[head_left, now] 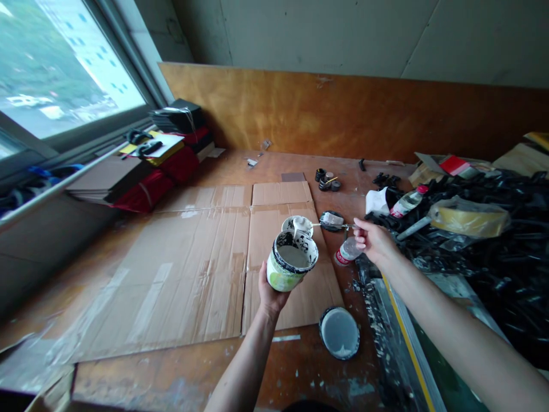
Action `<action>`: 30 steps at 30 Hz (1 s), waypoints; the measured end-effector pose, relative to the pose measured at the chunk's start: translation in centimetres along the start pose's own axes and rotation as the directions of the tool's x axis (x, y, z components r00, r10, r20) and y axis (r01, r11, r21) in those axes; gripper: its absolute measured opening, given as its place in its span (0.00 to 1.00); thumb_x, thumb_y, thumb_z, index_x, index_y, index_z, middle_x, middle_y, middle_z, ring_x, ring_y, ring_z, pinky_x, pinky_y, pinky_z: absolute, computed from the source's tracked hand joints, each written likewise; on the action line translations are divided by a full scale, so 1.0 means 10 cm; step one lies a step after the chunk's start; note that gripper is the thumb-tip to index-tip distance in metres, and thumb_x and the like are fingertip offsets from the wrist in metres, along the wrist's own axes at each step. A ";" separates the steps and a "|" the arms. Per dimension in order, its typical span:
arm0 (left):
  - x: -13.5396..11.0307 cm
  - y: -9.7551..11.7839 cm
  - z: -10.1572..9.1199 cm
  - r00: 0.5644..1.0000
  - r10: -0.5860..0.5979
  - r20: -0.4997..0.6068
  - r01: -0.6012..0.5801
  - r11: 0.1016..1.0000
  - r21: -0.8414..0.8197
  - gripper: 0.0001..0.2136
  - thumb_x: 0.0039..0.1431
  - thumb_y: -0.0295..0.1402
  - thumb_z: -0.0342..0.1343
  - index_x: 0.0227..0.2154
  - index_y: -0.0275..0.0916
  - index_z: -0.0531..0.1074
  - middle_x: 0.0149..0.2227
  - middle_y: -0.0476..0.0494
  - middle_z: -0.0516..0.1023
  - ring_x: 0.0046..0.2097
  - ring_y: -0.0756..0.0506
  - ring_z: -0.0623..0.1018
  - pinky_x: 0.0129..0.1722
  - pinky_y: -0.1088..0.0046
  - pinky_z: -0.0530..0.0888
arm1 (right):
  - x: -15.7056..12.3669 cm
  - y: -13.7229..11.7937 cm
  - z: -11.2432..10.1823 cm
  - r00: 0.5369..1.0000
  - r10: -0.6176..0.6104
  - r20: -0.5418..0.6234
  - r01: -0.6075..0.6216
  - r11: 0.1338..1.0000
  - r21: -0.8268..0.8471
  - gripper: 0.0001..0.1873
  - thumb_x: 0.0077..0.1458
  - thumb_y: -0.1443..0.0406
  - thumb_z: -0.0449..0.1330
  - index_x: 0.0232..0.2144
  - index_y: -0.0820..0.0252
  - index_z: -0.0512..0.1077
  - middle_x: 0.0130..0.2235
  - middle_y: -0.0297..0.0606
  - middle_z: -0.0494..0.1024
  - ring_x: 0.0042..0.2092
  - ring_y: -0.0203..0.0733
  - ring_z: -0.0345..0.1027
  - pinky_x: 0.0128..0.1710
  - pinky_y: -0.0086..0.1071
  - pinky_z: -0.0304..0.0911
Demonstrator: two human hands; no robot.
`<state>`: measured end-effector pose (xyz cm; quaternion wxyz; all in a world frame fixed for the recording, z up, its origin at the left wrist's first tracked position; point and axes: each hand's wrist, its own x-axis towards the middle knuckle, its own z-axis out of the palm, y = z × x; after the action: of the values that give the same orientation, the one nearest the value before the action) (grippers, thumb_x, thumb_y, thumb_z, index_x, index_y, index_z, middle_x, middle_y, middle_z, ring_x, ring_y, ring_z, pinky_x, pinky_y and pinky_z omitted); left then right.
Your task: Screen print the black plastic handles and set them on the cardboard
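My left hand (269,290) is wrapped round a green-and-white tub (288,263) of white paste, held above the cardboard. My right hand (372,240) pinches the thin metal handle of a spoon (301,224) coated in white paste. The spoon's bowl hangs just beyond the tub's far rim, over a small white cup (290,223). A round black lid (339,332) smeared white lies on the table near my left forearm.
Flat cardboard sheets (193,269) cover the wooden table (300,366). A plastic bottle (346,252) lies under my right hand. Black plastic bags (497,240), a tape roll (469,217) and another bottle (407,201) pile up at right. Stacked folders (146,171) sit by the window.
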<state>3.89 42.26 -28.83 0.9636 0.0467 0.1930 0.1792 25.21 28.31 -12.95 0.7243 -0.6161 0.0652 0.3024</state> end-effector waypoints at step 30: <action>-0.12 0.13 -0.43 0.993 -0.112 0.045 0.113 0.993 -0.039 0.31 0.56 0.56 0.49 0.60 0.48 0.63 0.61 0.36 0.65 0.62 0.26 0.63 0.54 0.35 0.60 | -0.07 0.89 -0.12 0.829 -0.192 0.525 0.559 0.299 -0.773 0.13 0.57 0.67 0.55 0.44 0.58 0.75 0.39 0.38 0.80 0.40 0.42 0.74 0.43 0.35 0.66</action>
<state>0.76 43.12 -32.21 0.9768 0.0196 0.1711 0.1276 20.35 27.48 -20.51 0.3200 -0.8424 -0.3818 0.2056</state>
